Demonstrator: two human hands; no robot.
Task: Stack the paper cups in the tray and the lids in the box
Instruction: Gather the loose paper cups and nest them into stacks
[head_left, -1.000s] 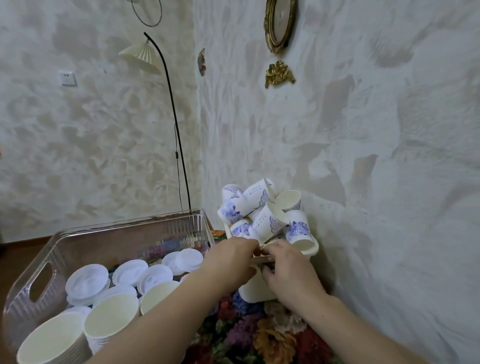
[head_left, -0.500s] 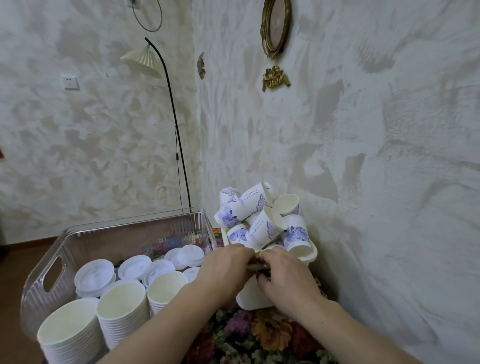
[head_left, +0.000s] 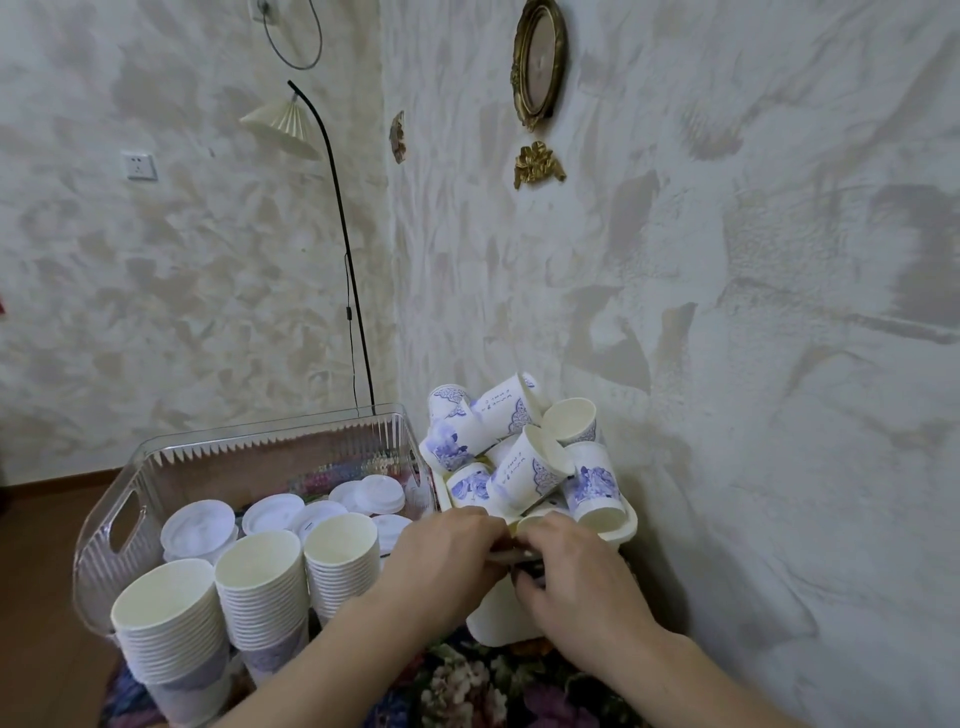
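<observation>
A white tray (head_left: 626, 525) stands against the right wall, heaped with loose blue-printed paper cups (head_left: 519, 467) lying at all angles. My left hand (head_left: 447, 558) and my right hand (head_left: 576, 577) sit side by side on the tray's near rim, fingers curled over it. To the left is a clear ribbed box (head_left: 104, 525) with several white lids (head_left: 197, 530) scattered on its floor. Three tall stacks of nested cups (head_left: 260, 582) stand at the box's near end. I cannot tell whether they are inside it.
The tray and box rest on a dark floral cloth (head_left: 467, 680). A thin black floor lamp (head_left: 343, 234) rises behind the box in the room's corner. The textured wall (head_left: 779, 415) runs close along the tray's right side. Brown floor (head_left: 36, 571) lies to the left.
Both hands stay on the tray's near rim and have drawn a little closer together. The view has shifted, so more of the cup stacks shows at the lower left.
</observation>
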